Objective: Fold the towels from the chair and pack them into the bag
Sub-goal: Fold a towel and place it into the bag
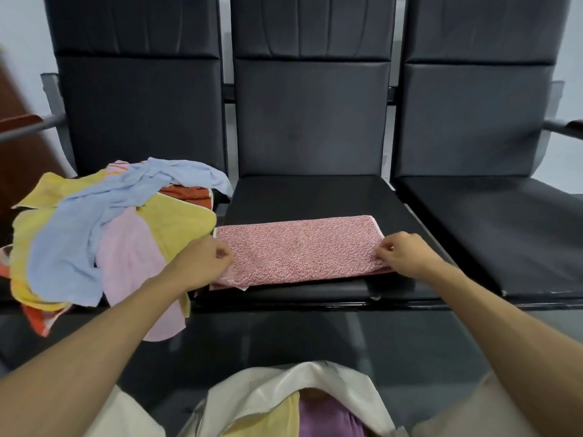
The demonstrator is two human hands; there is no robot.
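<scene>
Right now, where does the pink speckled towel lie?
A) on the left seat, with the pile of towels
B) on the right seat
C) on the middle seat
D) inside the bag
C: the pink speckled towel lies folded flat on the middle seat, and the left hand and the right hand each pinch one end of it.
</scene>
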